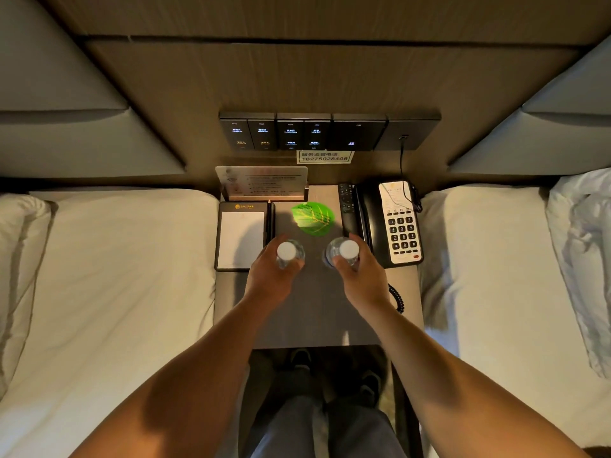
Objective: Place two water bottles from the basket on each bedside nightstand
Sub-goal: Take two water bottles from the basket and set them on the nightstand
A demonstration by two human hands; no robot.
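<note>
Two clear water bottles with white caps stand upright over the grey nightstand point(317, 312) between two beds. My left hand point(269, 276) is wrapped around the left bottle point(287, 251). My right hand point(362, 276) is wrapped around the right bottle point(347, 250). Both bottles are seen from above, so their bases are hidden and I cannot tell whether they touch the tabletop. No basket is in view.
On the nightstand lie a notepad holder point(241, 236) at left, a green leaf card point(314, 218), a remote point(346, 206) and a black telephone point(390, 223) at right, with a sign stand point(263, 181) behind. White beds flank both sides. A switch panel point(304, 132) is on the wall.
</note>
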